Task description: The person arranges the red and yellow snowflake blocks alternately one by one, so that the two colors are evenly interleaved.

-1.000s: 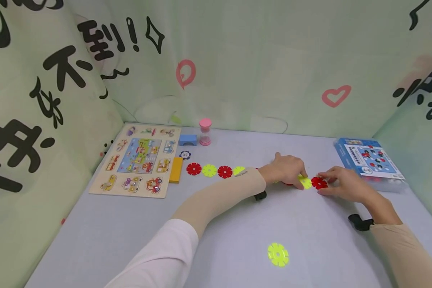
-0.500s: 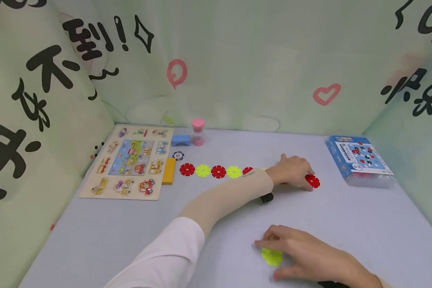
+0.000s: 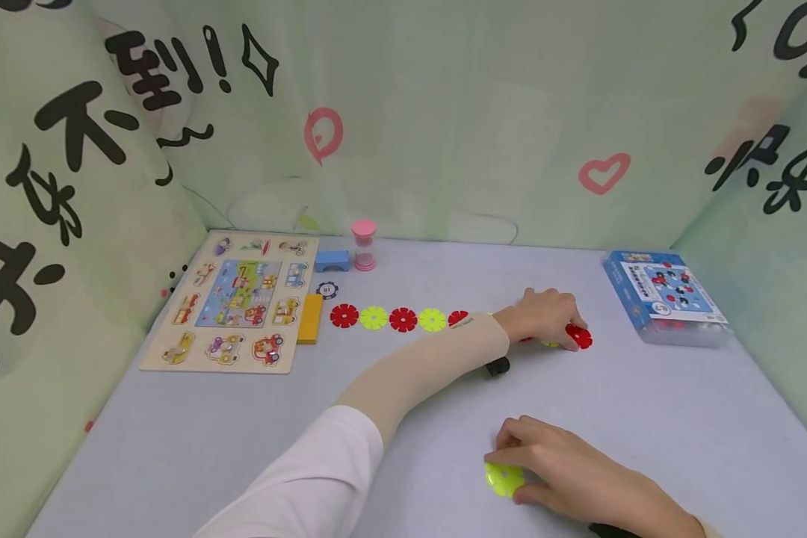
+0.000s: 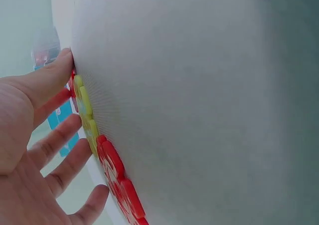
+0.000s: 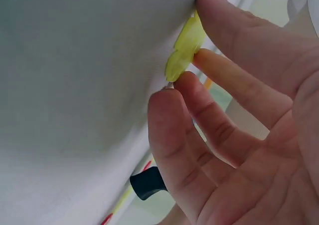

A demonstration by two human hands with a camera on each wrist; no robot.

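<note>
At the right end of a row of red and yellow-green snowflake discs [image 3: 403, 320], my left hand [image 3: 545, 317] holds the last red snowflake disc [image 3: 581, 337] between thumb and index finger. Its other fingers spread along the row in the left wrist view, close to the yellow-green disc [image 4: 84, 100] and red disc [image 4: 112, 160] there. My left hand and forearm hide part of the row in the head view. Nearer the front, my right hand [image 3: 565, 471] pinches a single yellow-green snowflake disc [image 3: 504, 479] at its edges, thumb on one side and fingers on the other.
On the left lies a wooden picture puzzle board [image 3: 225, 355], with a yellow block [image 3: 309, 319], a blue block [image 3: 332, 261] and a small round dark-rimmed token [image 3: 327, 290] beside it. A pink hourglass [image 3: 364, 245] stands behind. A blue box [image 3: 666, 295] lies at the back right.
My right hand has left the red disc at the row's end, come down to the loose yellow-green disc and taken hold of it. My left hand has shifted along to that red disc.
</note>
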